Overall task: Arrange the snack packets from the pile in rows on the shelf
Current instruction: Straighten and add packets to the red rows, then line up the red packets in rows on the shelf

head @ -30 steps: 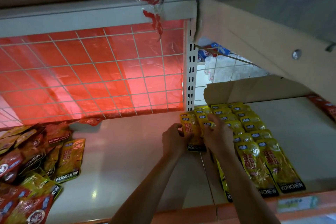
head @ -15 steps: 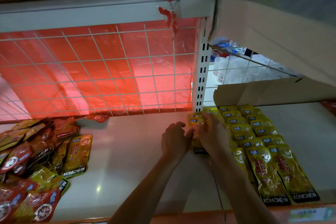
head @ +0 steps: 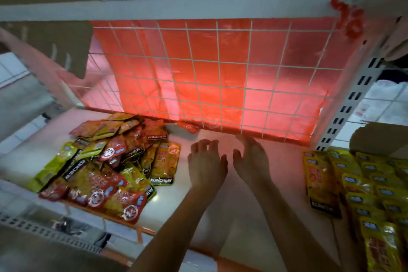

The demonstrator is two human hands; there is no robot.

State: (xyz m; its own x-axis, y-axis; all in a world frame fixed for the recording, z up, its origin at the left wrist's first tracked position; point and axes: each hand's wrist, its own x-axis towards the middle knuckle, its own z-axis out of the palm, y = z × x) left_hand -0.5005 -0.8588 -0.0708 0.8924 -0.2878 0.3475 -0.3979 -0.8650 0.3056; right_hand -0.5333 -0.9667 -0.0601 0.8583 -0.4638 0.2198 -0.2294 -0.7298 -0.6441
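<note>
Snack packet row (head: 320, 183), R of hands, is let go; left hand (head: 207, 162) & right hand (head: 251, 160) are held open, empty; pile (head: 110, 161) is judged next.

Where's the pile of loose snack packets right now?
In the head view the pile lies on the left of the shelf, below the red wire grid, just left of the empty left hand.
</note>
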